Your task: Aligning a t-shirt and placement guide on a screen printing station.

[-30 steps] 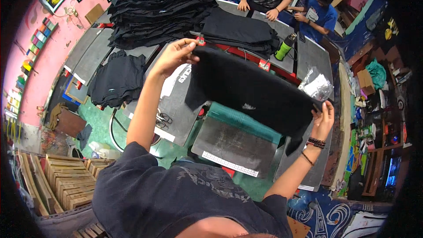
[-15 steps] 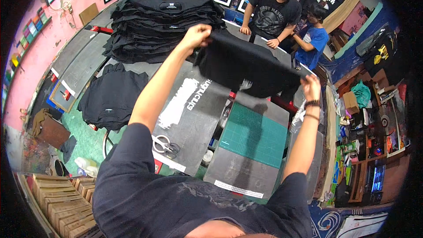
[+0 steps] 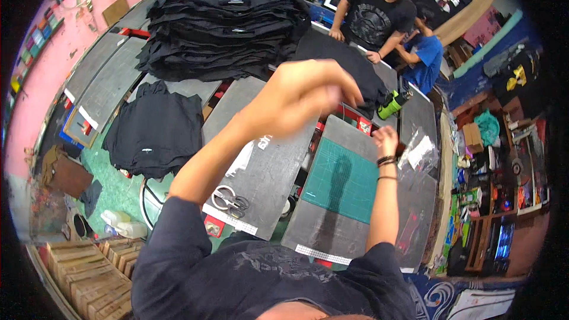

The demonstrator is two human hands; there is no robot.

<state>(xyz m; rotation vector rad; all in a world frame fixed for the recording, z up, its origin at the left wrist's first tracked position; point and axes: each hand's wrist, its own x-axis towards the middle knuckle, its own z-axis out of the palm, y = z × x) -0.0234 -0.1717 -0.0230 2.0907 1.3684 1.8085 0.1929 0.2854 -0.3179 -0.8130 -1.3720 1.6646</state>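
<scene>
A black T-shirt [image 3: 332, 50] lies spread on the far board, in front of two people. My left hand [image 3: 305, 96] is raised in the middle of the view, blurred, with its fingers loosely bent and no cloth in them. Lower on the right, my right hand [image 3: 387, 141] hovers by the edge of a green cutting mat [image 3: 349, 181], fingers apart and holding nothing. The mat rests on a grey board. A tall stack of folded black shirts [image 3: 216, 44] stands at the back left.
Another pile of black shirts [image 3: 155, 133] sits at the left. Scissors [image 3: 231, 201] lie on the near grey board [image 3: 275, 172]. A green bottle [image 3: 391, 105] and a clear plastic bag [image 3: 419, 155] are at the right. A co-worker's hands [image 3: 373, 57] rest by the far board.
The black shirt stretched between my hands has been let go onto the far board. My left hand came right and nearer; my right hand moved down and left. The green bottle has come into sight.
</scene>
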